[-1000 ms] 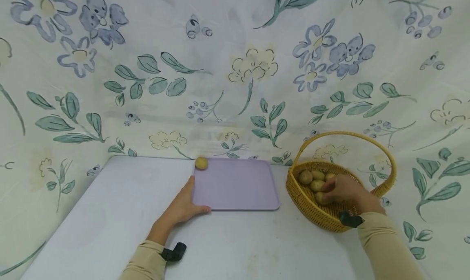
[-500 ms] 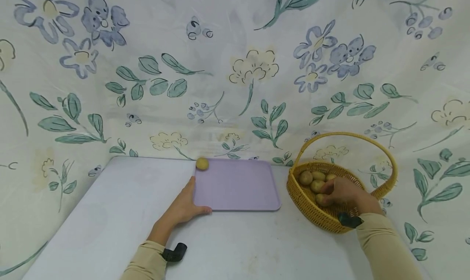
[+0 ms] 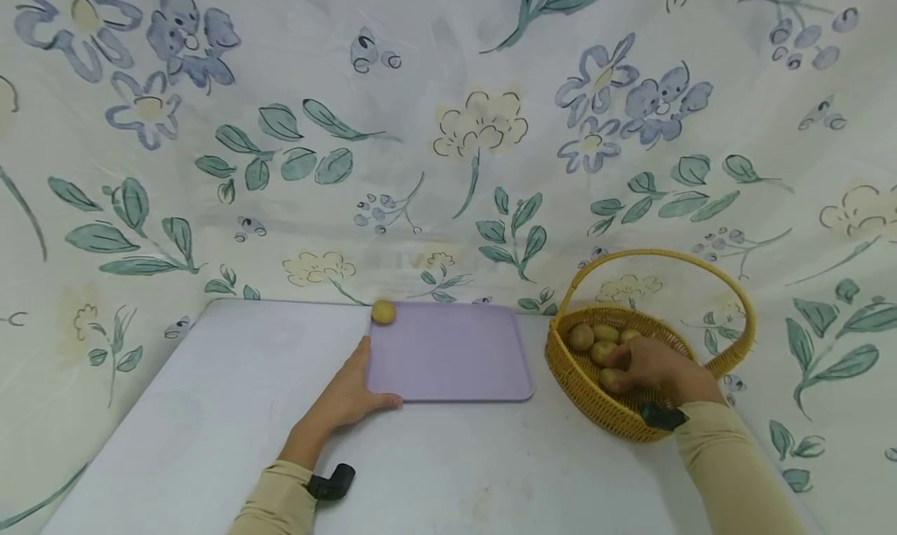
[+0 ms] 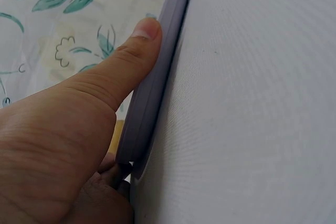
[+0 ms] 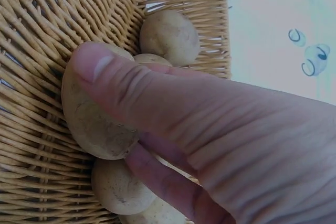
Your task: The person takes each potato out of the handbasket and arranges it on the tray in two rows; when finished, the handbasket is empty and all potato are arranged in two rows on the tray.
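A lilac tray point(image 3: 452, 352) lies on the table, with one potato point(image 3: 383, 311) at its far left corner. My left hand point(image 3: 350, 391) spans the tray's near left corner, fingers straight along the left side and thumb point(image 4: 139, 45) against the front rim. On the right stands a wicker basket point(image 3: 592, 406) with several potatoes inside. My right hand point(image 3: 652, 367) reaches into it and grips a potato point(image 5: 100, 119) between thumb and fingers. Another potato point(image 5: 121, 187) sits right below the gripped one, and one more point(image 5: 169, 38) rests against the basket wall.
The white table point(image 3: 434, 473) carries both tray and basket. A flowered cloth point(image 3: 420, 130) hangs behind and at the sides. The basket's tall arched handle point(image 3: 655, 253) rises over its opening, with the right forearm point(image 3: 729, 457) coming in from the near side.
Both hands keep nearly the same places; the right hand and forearm have shifted very slightly left. The whole view moves a little with the head.
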Demonstrator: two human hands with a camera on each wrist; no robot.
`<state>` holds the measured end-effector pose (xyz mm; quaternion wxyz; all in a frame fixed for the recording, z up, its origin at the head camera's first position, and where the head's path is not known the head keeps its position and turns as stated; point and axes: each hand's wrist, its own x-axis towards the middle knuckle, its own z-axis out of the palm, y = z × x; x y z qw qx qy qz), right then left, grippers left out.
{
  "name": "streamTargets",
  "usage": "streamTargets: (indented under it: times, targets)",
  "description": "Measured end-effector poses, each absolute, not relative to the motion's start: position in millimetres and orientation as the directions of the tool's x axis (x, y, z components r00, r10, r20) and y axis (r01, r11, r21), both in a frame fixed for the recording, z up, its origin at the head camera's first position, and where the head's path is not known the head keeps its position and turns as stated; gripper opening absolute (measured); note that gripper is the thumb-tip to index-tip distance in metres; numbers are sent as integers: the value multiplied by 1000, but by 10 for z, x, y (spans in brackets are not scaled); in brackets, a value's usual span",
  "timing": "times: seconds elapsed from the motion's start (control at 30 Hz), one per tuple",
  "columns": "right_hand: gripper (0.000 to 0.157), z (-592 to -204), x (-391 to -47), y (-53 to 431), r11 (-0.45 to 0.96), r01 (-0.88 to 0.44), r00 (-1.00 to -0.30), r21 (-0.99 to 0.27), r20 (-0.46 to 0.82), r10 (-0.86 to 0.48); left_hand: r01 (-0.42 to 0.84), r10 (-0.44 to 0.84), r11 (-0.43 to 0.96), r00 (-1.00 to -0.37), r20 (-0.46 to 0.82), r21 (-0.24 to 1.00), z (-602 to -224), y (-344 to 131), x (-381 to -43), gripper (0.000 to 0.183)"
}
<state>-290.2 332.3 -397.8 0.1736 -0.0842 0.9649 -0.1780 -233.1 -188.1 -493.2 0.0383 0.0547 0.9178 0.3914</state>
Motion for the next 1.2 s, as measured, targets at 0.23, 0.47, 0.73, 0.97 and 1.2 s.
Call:
streamTargets:
  times: [0.23,0.47,0.73,0.97,1.2]
  targets:
    - [52,-3931,-2897,3280,938,-85,-922,-335,-330,-202,74,133,683,-991,-24,727,-4917,-1897,-2324,139]
    - [56,-3977,-2897,3310,930,-46,-920,-365,-347,-182,74,135,681,-991,-25,729,-4915,-1890,-2317,139]
    - [54,-3953,-2907,3398,918,-197,-913,-345,-277,-300,76,144,683,-989,-32,727,-4904,-1858,-2313,137]
    - [53,-3767,-2932,3366,897,-252,-921,-363,-193,-337,74,139,684,-990,-30,726,-4903,-1856,-2312,137]
    - [54,-3585,-2879,3284,894,-242,-931,-377,-171,-324,69,132,686,-991,-30,725,-4906,-1876,-2318,137]
